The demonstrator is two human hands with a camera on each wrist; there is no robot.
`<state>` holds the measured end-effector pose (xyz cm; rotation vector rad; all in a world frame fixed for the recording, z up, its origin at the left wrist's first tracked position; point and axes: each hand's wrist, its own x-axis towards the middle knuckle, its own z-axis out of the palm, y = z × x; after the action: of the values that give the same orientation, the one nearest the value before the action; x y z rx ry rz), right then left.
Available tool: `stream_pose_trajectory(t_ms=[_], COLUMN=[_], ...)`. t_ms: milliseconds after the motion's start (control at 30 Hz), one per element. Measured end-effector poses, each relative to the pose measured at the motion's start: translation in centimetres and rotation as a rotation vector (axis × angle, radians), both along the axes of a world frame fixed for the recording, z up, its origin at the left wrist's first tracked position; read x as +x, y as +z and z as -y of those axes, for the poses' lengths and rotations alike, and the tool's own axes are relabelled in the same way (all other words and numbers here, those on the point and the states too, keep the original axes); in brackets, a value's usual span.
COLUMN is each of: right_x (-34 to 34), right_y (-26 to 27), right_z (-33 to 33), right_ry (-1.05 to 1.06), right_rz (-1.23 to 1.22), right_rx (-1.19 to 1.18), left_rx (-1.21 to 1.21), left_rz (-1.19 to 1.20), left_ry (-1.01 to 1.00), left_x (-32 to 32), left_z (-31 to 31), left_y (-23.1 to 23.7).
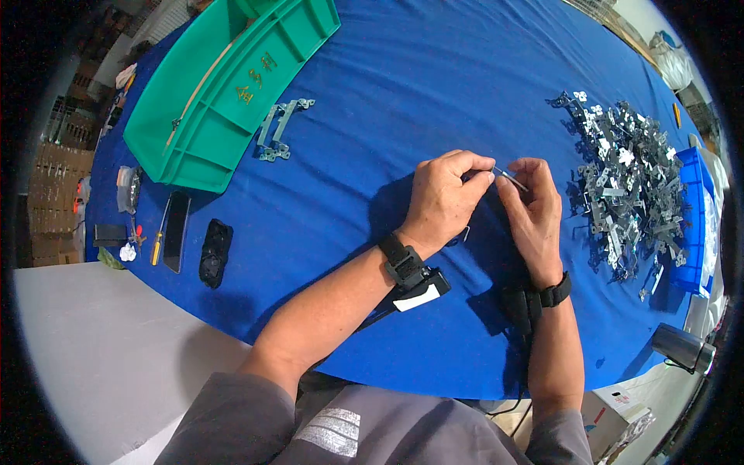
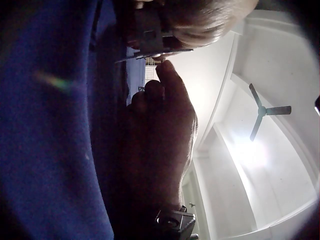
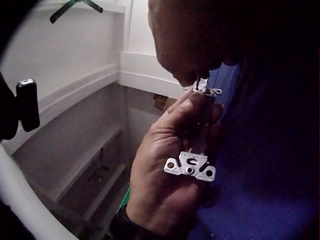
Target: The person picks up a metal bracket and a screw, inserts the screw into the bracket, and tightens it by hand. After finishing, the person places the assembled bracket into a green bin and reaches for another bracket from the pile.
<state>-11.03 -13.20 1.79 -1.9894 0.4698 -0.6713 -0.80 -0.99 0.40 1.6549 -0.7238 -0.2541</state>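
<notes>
My left hand [image 1: 443,194] grips a silver metal bracket [image 3: 191,166] with a holed plate at each end. The near plate lies by the palm in the right wrist view; fingers hide much of the length. My right hand [image 1: 536,208] faces it from the right, thumb and bent forefinger pinching a thin metal rod [image 1: 514,181]. The rod's tip meets the bracket's far end at the left fingertips. Both hands are held over the blue cloth. Dark shadow in the left wrist view obscures most of the grip.
A heap of metal brackets [image 1: 632,182] lies at the right, beside a blue bin [image 1: 696,225]. Loose brackets [image 1: 283,128] lie near the green bin [image 1: 209,124] at upper left. A black pouch [image 1: 215,252], phone [image 1: 177,232] and yellow-handled screwdriver [image 1: 157,246] are at the left.
</notes>
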Motion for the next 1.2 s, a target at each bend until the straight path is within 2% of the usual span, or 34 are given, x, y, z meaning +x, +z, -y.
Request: stream_pose_trajectory(t_ms=[133,200,300,333,400,533,600,633,733,800,933,1000,1133,1200], right_x=[-0.1,-0.3,-0.2,-0.1,0.0,-0.1,-0.4,-0.4,-0.2,0.0,0.0,-0.3,-0.3,0.0], right_y=[0.0,0.2,0.1,0.3,0.8,-0.1,-0.1,0.0,0.3,0.4,-0.2,0.1,-0.1,0.5], right_z=[0.5,0.8,0.7,0.4,-0.3,0.5,1.0,0.9,0.3,0.0,0.3,0.8,0.8,0.0], right_ry=[0.035,0.036,0.024,0.024,-0.001,0.018,0.030,0.031,0.027,-0.013,0.009,0.030,0.036,0.014], right_rz=[0.005,-0.131,-0.112,-0.112,-0.042,0.004,-0.150,-0.150,-0.085,-0.022,0.038,-0.101,-0.098,0.002], right_rx=[-0.084,-0.201,-0.203,-0.203,-0.028,-0.101,-0.177,-0.177,-0.157,-0.013,-0.019,-0.182,-0.199,-0.019], left_rx=[0.011,0.007,0.009,0.015,0.008,0.020,0.016,0.012,0.003,0.006,-0.004,-0.002,0.006,0.012], left_rz=[-0.018,-0.022,-0.014,-0.002,0.003,0.011,0.005,-0.002,-0.023,-0.007,0.018,0.015,-0.015,-0.026], left_ry=[-0.002,-0.002,0.003,0.007,0.007,0.004,0.004,0.005,0.005,0.002,-0.001,0.001,0.003,-0.001], left_x=[0.0,0.0,-0.1,-0.1,-0.1,0.0,0.0,0.0,-0.1,0.0,0.0,0.0,-0.1,-0.1], left_z=[0.0,0.0,0.0,0.0,0.0,-0.1,-0.1,-0.1,-0.1,-0.1,-0.1,-0.1,-0.1,-0.1], left_y=[0.0,0.0,0.0,0.0,0.2,0.2,0.1,0.2,0.4,0.3,0.2,0.2,0.4,0.5])
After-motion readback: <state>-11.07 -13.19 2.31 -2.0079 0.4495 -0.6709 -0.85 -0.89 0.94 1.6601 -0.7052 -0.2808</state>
